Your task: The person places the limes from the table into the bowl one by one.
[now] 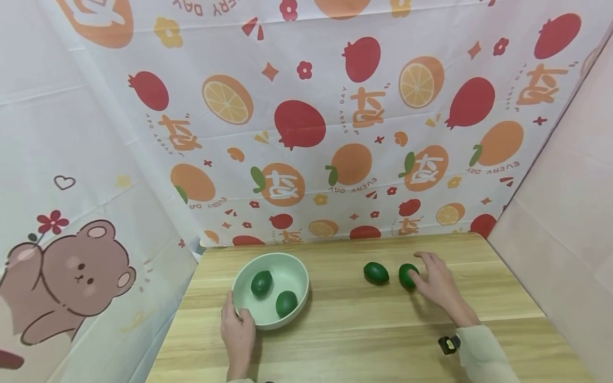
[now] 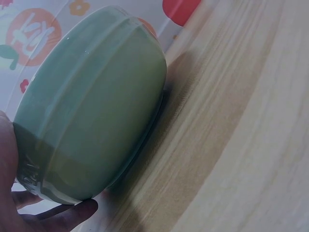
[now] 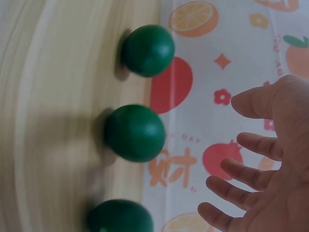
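A pale green bowl [image 1: 300, 276] stands on the table's left part with two dark green limes in it, one lime [image 1: 261, 284] at the left and another lime [image 1: 286, 304] at the lower right. My left hand [image 1: 238, 332] holds the bowl's near left side; in the left wrist view its fingers curve against the outer wall. To the right, a lime [image 1: 375, 273] lies on the wood. My right hand [image 1: 438, 282] hovers at a second lime [image 1: 407, 276], thumb partly over it. In the right wrist view that hand's fingers are spread, holding nothing, before three limes [image 3: 135, 133].
The light wood table [image 1: 335, 335] ends at a fruit-printed cloth [image 1: 325, 186] at the back. A bear-printed cloth [image 1: 86, 271] hangs at the left and a plain pale panel [image 1: 565, 213] at the right. A small black device [image 1: 448, 344] sits by the right wrist.
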### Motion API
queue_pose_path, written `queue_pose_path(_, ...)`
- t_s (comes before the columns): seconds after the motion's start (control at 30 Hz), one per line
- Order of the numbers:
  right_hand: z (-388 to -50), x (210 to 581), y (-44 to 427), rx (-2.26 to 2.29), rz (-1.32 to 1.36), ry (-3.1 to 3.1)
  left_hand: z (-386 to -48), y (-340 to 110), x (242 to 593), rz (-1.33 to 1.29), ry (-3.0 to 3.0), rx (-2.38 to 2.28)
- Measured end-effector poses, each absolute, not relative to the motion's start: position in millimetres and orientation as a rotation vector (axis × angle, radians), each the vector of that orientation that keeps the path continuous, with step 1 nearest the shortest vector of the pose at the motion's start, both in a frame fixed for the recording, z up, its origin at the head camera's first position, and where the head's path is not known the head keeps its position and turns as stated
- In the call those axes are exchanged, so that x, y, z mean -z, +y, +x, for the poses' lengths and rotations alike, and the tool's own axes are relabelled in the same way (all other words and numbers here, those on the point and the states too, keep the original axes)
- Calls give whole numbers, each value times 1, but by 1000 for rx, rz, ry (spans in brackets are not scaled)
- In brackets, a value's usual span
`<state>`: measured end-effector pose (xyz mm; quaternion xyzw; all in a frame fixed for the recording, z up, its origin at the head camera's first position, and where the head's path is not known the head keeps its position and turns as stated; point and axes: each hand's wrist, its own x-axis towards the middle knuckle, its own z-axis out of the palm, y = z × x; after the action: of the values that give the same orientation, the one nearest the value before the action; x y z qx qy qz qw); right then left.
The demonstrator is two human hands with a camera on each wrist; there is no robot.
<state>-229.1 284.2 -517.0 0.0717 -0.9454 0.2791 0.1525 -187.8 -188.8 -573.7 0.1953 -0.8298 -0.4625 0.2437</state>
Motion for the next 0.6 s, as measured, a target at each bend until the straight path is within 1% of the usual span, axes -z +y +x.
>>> queue_pose_path(0.33, -227, 529, 305, -770, 177, -2711, -188, -188, 572, 551, -2270, 1284)
queue_pose_path(0.6, -226, 537, 317, -735, 80, -2781, -188, -188, 573, 552, -2274, 1294)
